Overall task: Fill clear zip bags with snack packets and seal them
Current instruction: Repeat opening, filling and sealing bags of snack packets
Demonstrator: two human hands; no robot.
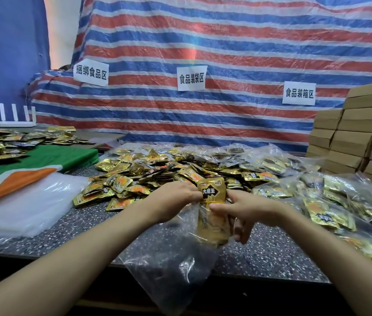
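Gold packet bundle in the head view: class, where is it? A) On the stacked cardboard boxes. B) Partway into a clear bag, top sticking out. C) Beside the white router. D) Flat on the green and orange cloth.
B: the lower half of the gold packet bundle shows through the clear zip bag, its top above the mouth, where the left hand grips the bag and the right hand pinches the bundle.

A striped tarp (226, 53) hangs behind the speckled counter (271, 254) — blue wall (9, 53) at left.
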